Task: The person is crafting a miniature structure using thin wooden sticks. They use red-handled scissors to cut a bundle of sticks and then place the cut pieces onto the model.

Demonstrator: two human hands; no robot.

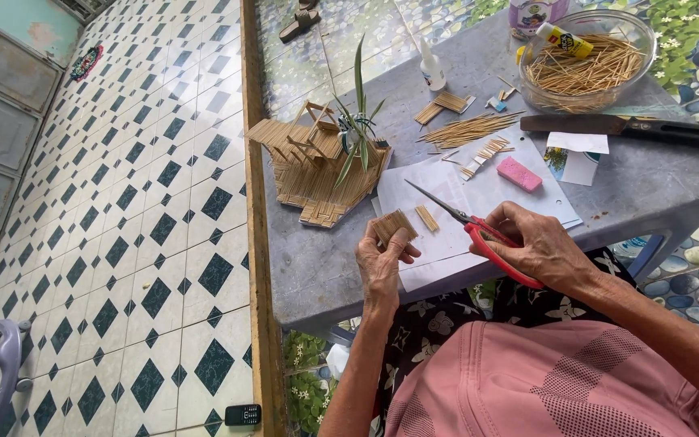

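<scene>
My left hand (pixel 382 263) pinches a small flat panel of glued wooden sticks (pixel 396 225) above the grey table's near edge. My right hand (pixel 540 243) grips red-handled scissors (pixel 479 231), whose blades point up and left toward a short stick bundle (pixel 426 218) lying on white paper (pixel 479 194). A model house made of sticks (pixel 321 166) stands at the table's left, with a green plant sprig rising from it.
A glass bowl (pixel 588 61) full of sticks holds a glue tube. Beside it lie a large knife (pixel 633 128), a pink eraser (pixel 519 174), a white glue bottle (pixel 432 69), loose stick bundles (pixel 467 129) and a paper card (pixel 576 154). Tiled floor with a phone (pixel 242 414) lies left.
</scene>
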